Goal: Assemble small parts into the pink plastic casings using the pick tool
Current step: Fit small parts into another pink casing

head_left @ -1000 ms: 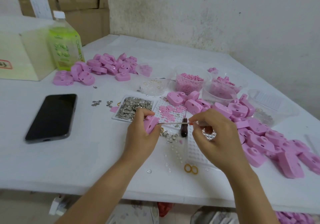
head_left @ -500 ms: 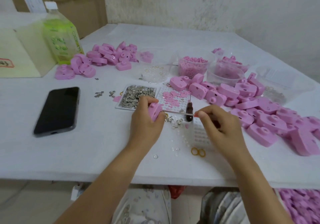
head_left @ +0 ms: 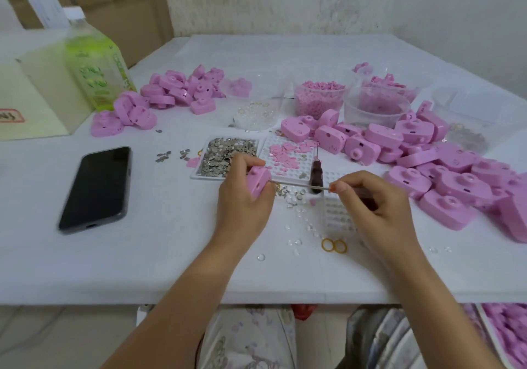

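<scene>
A single pink casing point(head_left: 258, 182) is held just above the table point(head_left: 171, 254), in front of the small metal pieces point(head_left: 225, 152). It is gripped by the left hand point(head_left: 242, 212), whose fingers are curled round its body, with one holed face turned towards the right. The thin pick point(head_left: 299, 184) is held almost level by the right hand point(head_left: 379, 214). Its near end is pinched between thumb and forefinger, and the other fingers are curled in behind. The tip is at the casing's side face. Whether a part is carried on the tip, or how far the tip has entered a hole, cannot be told.

The casing is judged to be light, hollow and stiff, being moulded plastic with smooth, rounded corners. It is likely to twist or slip under a sideways push from the pick. It is therefore best taken across its broad flat faces, as it is now, with the holed face left uncovered. Little harm is to be expected from a firm grip.

The pick is judged thin and somewhat springy. It is better held close to its handle end for reach, though finer control would be gained by a pinch nearer the tip. The loose parts are tiny and easily flicked away, so gentle pressure is advised.
</scene>
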